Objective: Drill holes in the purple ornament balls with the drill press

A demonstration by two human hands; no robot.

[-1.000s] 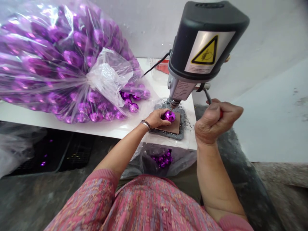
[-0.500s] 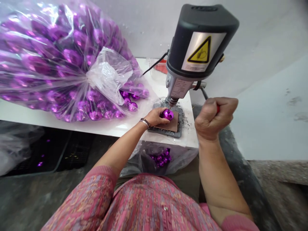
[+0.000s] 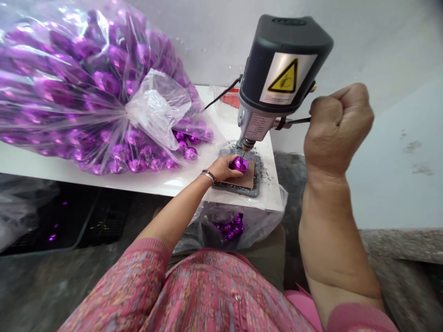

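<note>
Left grip (image 3: 223, 168) is pinching a shiny purple ball (image 3: 241, 164) over the brown pad (image 3: 248, 178), just beneath the drill bit (image 3: 244, 154); right grip (image 3: 337, 131) is clutching the lever (image 3: 300, 121). Ball's looking light, probably slick and crackable, so I'd be cupping its sides gently.

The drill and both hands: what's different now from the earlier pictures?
The right hand has swung up, bringing the drill handle from slanting down to nearly level. Nothing was let go. The left hand still holds the purple ball under the drill; the big bag hasn't moved.
</note>
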